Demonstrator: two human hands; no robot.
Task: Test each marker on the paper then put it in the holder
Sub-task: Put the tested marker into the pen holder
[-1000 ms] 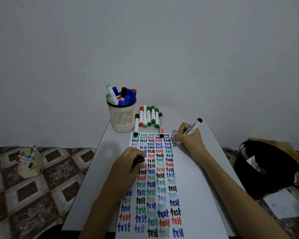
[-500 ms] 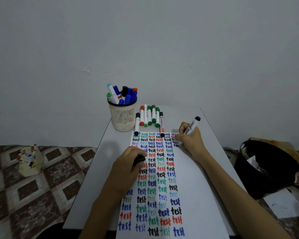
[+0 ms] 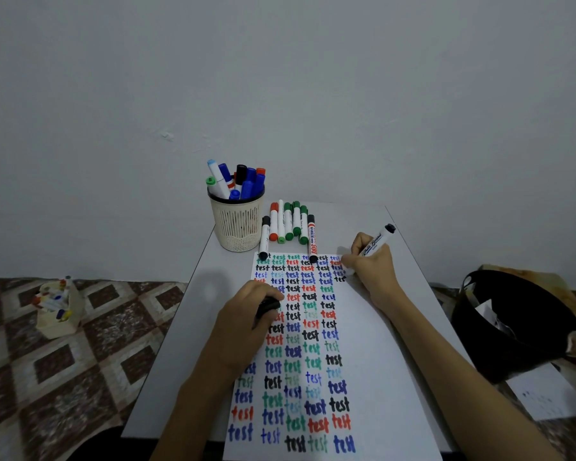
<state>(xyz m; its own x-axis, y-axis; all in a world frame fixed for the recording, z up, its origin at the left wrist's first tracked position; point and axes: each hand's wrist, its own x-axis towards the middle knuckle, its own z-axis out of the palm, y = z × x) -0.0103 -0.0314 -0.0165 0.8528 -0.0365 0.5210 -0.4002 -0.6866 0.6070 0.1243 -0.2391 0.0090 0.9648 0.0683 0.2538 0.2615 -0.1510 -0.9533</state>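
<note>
The fingers (image 3: 359,243) of the right hand (image 3: 376,267) pinch a marker (image 3: 378,240), its tip on the paper (image 3: 373,354) at the far right of the written rows. The left hand (image 3: 243,319) rests on the paper, its fingers (image 3: 263,291) curled round a black cap (image 3: 269,306). The holder (image 3: 238,224) stands at the far left of the desk (image 3: 187,327), with loose markers (image 3: 290,224) just to its right.

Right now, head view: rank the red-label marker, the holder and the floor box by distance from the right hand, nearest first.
1. Red-label marker: lies just left of the right hand, across the top edge of the paper.
2. Holder: farther left, at the back left corner of the table.
3. Floor box: far left, down on the floor.
</note>
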